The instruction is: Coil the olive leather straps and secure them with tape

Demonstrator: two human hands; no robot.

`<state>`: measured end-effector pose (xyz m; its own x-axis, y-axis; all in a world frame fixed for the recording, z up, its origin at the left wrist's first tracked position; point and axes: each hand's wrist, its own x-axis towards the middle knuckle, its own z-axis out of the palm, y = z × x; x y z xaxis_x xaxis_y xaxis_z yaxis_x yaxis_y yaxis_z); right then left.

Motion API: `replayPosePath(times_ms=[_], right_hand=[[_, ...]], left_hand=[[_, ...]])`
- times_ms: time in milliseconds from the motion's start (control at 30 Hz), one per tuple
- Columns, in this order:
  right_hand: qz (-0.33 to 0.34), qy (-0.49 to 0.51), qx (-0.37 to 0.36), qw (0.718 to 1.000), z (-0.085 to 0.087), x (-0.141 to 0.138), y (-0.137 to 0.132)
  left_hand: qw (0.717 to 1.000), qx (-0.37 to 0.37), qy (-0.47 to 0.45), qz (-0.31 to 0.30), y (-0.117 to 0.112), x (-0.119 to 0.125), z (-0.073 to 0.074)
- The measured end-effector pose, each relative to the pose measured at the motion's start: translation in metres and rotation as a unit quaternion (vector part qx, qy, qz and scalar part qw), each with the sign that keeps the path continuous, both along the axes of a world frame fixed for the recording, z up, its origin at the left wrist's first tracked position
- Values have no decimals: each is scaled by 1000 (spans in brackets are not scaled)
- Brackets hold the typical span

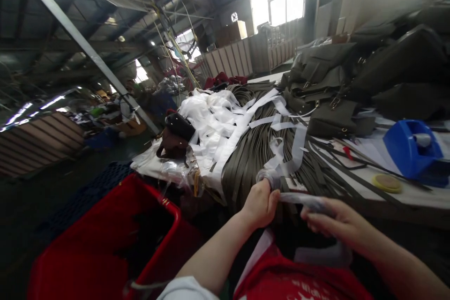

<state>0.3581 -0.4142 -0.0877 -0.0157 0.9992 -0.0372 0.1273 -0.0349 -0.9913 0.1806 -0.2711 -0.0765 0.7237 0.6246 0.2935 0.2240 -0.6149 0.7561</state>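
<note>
My left hand [262, 202] is closed around a gathered, semi-translucent white strip [270, 177] at the front edge of the table. From there a taut length of the strip runs across to my right hand [335, 219], which grips it and is slightly blurred. A loose part of the strip hangs below my right hand. Just beyond my hands, a thick bundle of dark olive straps [246, 164] drapes over the table edge. More white strips [211, 119] lie in a heap left of the straps, and some loose ones curl on top of them.
Below left stands a red bin [87, 239]. Dark olive bags [326, 89] are piled at the back right. A blue tape dispenser [401, 145] and a yellow round roll [386, 183] sit on the table's right side. A dark brown item [174, 143] lies at the left corner.
</note>
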Motion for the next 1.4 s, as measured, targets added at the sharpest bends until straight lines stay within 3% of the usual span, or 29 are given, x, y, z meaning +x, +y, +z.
replayPosePath(times_ms=[67, 133, 200, 267, 333, 400, 500, 567, 633, 667, 733, 833, 900, 1000, 1167, 1233, 1300, 1400], right_hand=[[-30, -81, 1, 996, 2, 31, 7], [-87, -207, 44, 973, -1, 47, 14], [-132, -312, 117, 933, -7, 47, 16], [-116, -351, 171, 913, -16, 36, 17], [-73, -345, 176, 919, -27, 22, 19], [-59, -317, 150, 935, -39, 11, 22], [-13, -244, 85, 966, -51, -5, 26], [41, -185, 47, 981, -51, -19, 23], [84, -122, 28, 989, -44, -34, 17], [100, -90, 24, 991, -39, -39, 14], [108, -30, 20, 993, -29, -43, 8], [76, 72, -12, 994, -17, -28, 6], [42, 134, -42, 989, -12, -8, 7], [-11, 186, -68, 980, -7, 18, 7], [-35, 163, -73, 983, -11, 36, 7], [-35, 44, -55, 997, -16, 42, 10], [-54, -157, -3, 986, -21, 47, 13], [-85, -419, 90, 899, -31, 51, 14]], left_hand=[[997, 16, 74, -24, -3, -2, -5], [992, -43, 114, -38, -6, 0, -9], [974, -186, 122, -50, -10, 5, -12], [925, -359, 98, -72, -12, 11, -14], [862, -495, 59, -92, -12, 15, -14], [806, -581, 26, -109, -7, 17, -9], [743, -656, -37, -125, 4, 18, 5], [725, -669, -102, -130, 10, 19, 14], [741, -639, -166, -121, 14, 23, 17], [764, -607, -192, -109, 14, 24, 16], [838, -499, -209, -71, 12, 27, 10], [963, -247, -109, -18, 6, 26, -3], [996, -91, -6, -17, 1, 23, -10], [994, 32, 92, -48, -7, 20, -15], [983, 83, 158, -52, -13, 21, -19], [979, 79, 180, -54, -12, 20, -20], [978, 44, 193, -63, -10, 18, -24], [970, -114, 193, -89, -8, 15, -34]])
